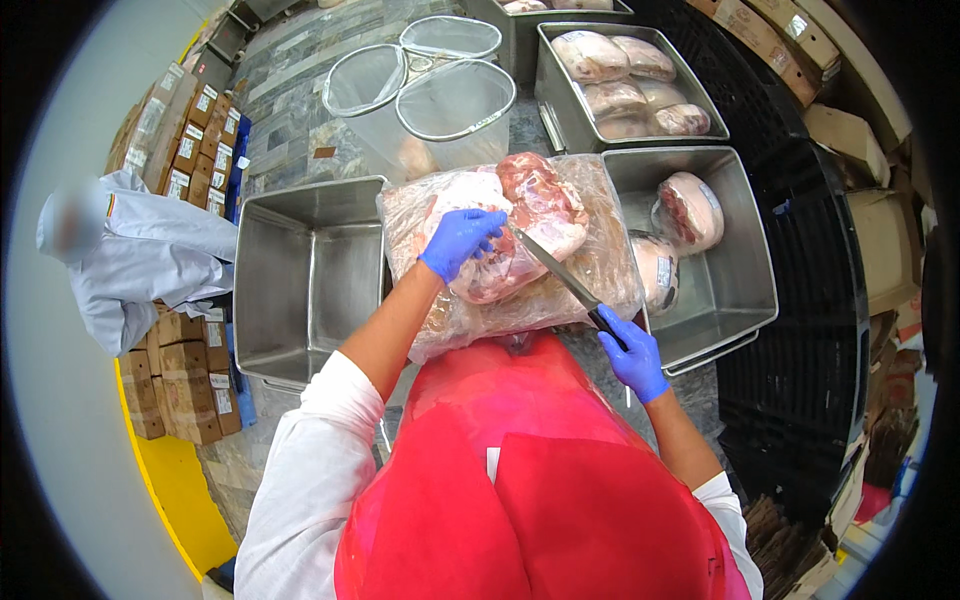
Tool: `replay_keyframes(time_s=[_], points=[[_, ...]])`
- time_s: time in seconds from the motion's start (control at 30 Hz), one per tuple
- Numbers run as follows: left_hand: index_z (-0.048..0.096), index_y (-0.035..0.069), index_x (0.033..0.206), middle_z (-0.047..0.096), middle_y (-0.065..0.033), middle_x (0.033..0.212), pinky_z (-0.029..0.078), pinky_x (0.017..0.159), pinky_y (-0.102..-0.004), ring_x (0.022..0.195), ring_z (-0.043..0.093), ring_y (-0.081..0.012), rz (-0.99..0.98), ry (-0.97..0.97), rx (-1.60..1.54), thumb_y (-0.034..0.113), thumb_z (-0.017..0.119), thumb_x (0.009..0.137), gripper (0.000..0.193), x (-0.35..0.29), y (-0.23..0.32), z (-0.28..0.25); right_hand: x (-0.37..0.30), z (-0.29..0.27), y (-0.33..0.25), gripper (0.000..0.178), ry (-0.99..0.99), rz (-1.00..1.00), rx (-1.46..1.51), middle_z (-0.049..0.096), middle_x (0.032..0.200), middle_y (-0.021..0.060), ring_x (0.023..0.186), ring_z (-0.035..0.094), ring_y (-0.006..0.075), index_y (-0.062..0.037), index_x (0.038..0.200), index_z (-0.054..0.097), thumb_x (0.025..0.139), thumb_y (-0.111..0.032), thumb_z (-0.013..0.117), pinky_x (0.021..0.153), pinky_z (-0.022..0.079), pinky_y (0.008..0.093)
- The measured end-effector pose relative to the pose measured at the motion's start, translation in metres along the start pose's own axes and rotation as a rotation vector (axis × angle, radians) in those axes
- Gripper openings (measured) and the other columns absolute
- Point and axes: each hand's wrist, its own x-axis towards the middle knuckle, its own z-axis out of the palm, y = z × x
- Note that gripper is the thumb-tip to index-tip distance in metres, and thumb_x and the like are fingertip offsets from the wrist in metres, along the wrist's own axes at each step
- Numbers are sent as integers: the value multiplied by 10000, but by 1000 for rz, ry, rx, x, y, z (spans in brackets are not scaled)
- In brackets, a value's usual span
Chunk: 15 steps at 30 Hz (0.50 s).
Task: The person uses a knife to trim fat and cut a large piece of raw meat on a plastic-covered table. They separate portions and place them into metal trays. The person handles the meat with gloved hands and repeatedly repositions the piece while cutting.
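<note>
A large raw cut of meat (540,205), red with pale fat, lies on a plastic-wrapped surface (590,190) in front of me. My right hand (635,357), in a blue glove, is wrapped round the black handle of a knife (555,265). Its blade slants up and left across the meat, the tip close to my left fingers. Over the left part of the meat is my left hand (463,243), also blue-gloved. Those fingers are curled together by the knife tip, and what they pinch, if anything, is too small to make out.
A bare-bottomed metal bin (245,285) stands left; another metal bin (735,300) at right holds packaged meat (690,212). Behind it, a bin (722,125) holds several packages. Hoop-topped clear bags (455,100) stand ahead. A person (150,255) and stacked cartons (185,375) are at left.
</note>
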Motion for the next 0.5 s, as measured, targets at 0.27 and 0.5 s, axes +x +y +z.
replay_keyframes(time_s=[0.27,0.5], points=[[730,-27,1060,766,-146,925,591,733,-357,785,738,-231,175,263,247,150,653,909,245,103,33,-69,7,-11,-16,479,-70,0,-43,711,931,170,801,704,329,-228,1388,642,921,-227,747,735,566,394],[549,11,1447,573,-205,1458,397,1157,-368,1365,542,-311,266,16,708,384,621,984,598,112,-39,-122,37,-44,-63,450,-233,-56,-271,697,866,173,754,683,369,-263,1383,643,938,-299,704,691,553,454]])
